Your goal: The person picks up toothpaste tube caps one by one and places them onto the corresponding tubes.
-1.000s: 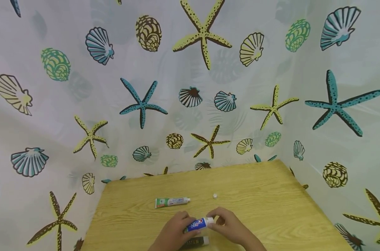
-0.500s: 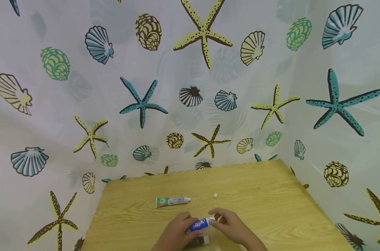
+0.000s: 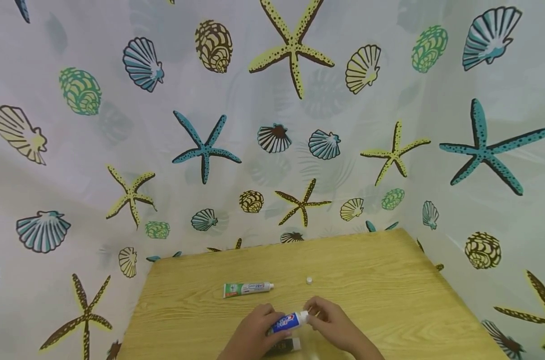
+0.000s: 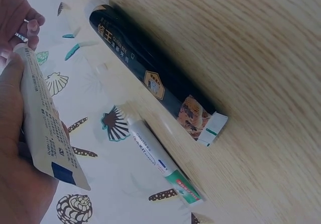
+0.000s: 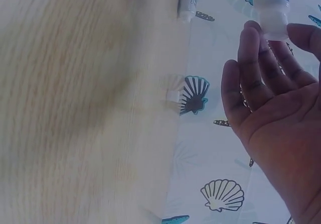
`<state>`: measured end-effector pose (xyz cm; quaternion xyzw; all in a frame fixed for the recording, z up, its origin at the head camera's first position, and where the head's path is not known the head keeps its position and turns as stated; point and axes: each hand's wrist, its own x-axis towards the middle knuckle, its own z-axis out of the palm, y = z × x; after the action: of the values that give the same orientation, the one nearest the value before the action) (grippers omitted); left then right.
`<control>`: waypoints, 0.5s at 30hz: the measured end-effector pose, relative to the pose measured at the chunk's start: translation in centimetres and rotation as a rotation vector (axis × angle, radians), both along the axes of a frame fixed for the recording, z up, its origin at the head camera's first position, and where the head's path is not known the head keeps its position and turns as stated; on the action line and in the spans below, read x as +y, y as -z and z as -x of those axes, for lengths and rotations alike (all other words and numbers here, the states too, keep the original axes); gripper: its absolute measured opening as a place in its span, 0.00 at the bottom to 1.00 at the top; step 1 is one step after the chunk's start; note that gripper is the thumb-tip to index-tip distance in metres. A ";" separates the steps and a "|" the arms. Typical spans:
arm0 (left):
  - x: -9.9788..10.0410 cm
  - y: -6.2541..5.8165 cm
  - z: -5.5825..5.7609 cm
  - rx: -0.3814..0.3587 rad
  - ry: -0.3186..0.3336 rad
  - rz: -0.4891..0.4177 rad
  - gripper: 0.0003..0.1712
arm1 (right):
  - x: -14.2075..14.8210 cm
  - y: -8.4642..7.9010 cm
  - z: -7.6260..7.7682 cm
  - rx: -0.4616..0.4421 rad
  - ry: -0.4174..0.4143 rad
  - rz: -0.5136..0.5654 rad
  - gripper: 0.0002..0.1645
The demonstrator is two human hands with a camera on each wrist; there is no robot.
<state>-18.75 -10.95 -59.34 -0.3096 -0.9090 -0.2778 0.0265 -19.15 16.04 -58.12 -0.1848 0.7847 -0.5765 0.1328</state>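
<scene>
My left hand (image 3: 253,332) grips a blue-and-white toothpaste tube (image 3: 285,323) above the table, its capped end pointing right. At that end, the thumb and fingertips of my right hand (image 3: 332,324) pinch the white cap (image 5: 274,25) by its edge. In the left wrist view, the printed back and flat crimped end of the tube (image 4: 47,113) face the camera. Just below the held tube lies a black toothpaste tube (image 4: 150,71), partly hidden by my left hand in the head view.
A green-and-white toothpaste tube (image 3: 248,289) lies farther back on the wooden table (image 3: 389,285). To its right sits a small white cap (image 3: 309,280). A white curtain (image 3: 236,100) printed with shells and starfish surrounds the table's back and sides.
The fingers of my right hand have shifted around the cap and now sit farther right, leaving more of it showing. My left hand holds the tube almost where it was.
</scene>
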 end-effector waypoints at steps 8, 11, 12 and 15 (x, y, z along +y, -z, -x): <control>0.1 -0.1 -0.2 0.006 0.014 0.007 0.21 | 0.2 0.4 0.1 -0.016 -0.016 -0.006 0.15; 0.1 0.0 -0.2 0.018 0.020 0.010 0.20 | 0.3 0.5 0.1 -0.016 -0.005 -0.019 0.17; 0.2 -0.1 -0.2 0.018 0.020 0.010 0.20 | 0.3 0.6 0.1 -0.015 0.002 -0.022 0.17; 0.3 -0.2 -0.3 0.018 0.017 0.012 0.21 | 0.4 0.7 0.1 -0.010 0.025 -0.032 0.17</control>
<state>-18.50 -10.68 -59.17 -0.3197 -0.9078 -0.2696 0.0303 -19.29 16.40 -58.78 -0.1702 0.7955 -0.5662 0.1325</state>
